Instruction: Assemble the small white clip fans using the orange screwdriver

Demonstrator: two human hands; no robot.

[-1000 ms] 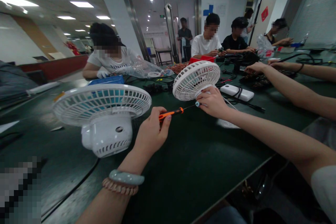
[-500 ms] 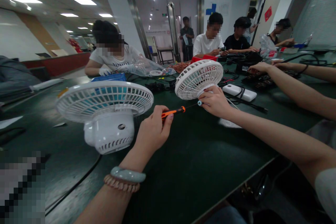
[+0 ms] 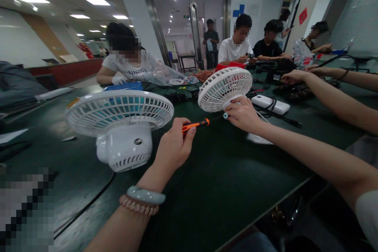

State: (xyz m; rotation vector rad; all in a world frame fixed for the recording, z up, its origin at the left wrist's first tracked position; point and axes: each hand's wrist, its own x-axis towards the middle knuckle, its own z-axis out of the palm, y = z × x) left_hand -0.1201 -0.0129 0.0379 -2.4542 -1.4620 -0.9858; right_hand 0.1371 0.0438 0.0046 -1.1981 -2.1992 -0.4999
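My left hand is closed around the orange and black handle of a screwdriver. The thin shaft points right and its tip meets a small light-blue piece beside my other hand's fingertips. My right hand grips the back of a smaller white fan, which is tilted with its slatted cage towards the upper left. My fingers hide most of the fan's rear. Left of my left hand, a larger white fan with blue blades lies cage up on the green table.
A white power bank-like box with a black cable lies beyond my right hand. A co-worker's hands are over dark parts at the right. Across the table are a clear plastic bag, a blue tray and a red bin.
The whole view has shifted very slightly. Both hands keep their grips, and the screwdriver and the smaller fan stay in the same relation to each other.
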